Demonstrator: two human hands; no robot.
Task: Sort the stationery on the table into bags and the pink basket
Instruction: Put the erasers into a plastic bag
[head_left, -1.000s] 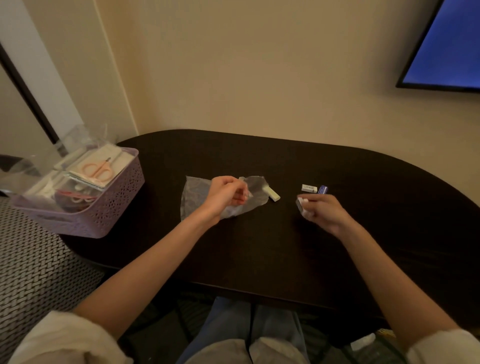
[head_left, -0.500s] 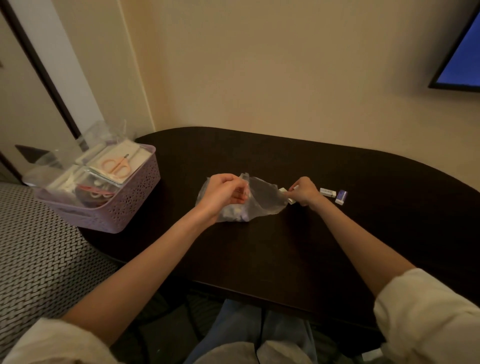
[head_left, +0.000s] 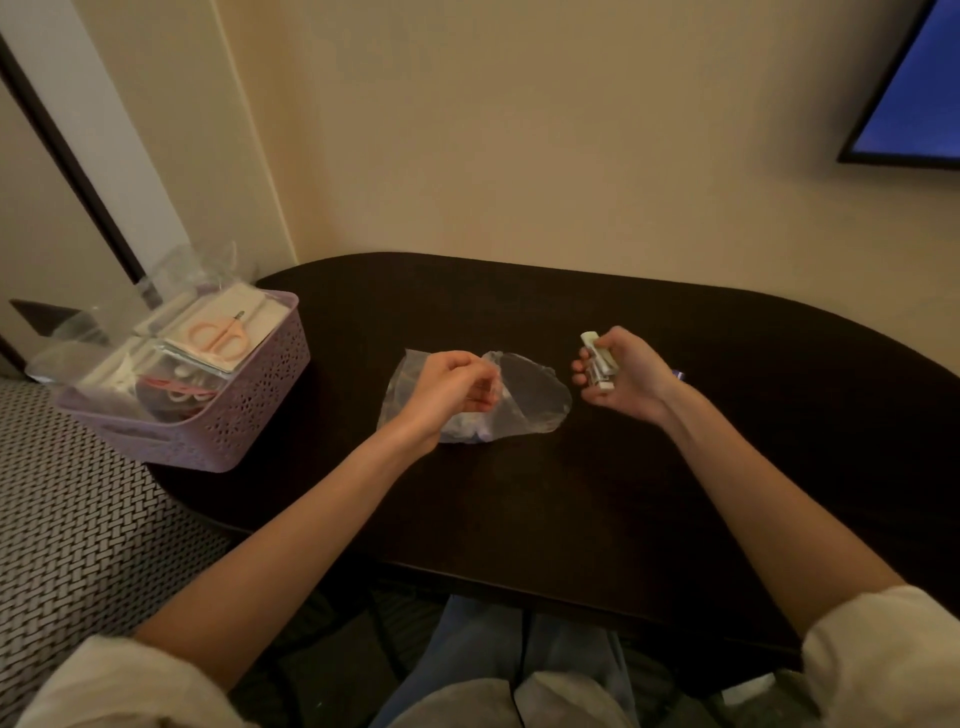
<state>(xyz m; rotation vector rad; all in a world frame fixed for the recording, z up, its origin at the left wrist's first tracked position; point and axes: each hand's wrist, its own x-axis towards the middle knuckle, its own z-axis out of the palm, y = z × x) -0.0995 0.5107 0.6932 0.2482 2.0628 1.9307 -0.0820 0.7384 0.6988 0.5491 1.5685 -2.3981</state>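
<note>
The right hand's (head_left: 623, 379) fingers (head_left: 584, 366) are curled round a small bundle of erasers (head_left: 598, 361), pale and blocky, one end poking out above the thumb. They look light, stiff and smooth, so several held at once could easily slip; a cupped palm under them seems safer than a pinch. The left hand's (head_left: 449, 387) fingers (head_left: 485, 387) pinch the rim of a clear bag (head_left: 530, 400) that lies on the dark desk (head_left: 519, 499), just left of the right hand. The bag is thin, soft film that collapses on itself, so its mouth probably has to be held open at the edge for the erasers to drop in. Some small items already show inside it, too blurred to name. A pink basket (head_left: 249, 410) sits at the desk's left end, well apart, holding bagged stationery and scissors (head_left: 218, 335).
</note>
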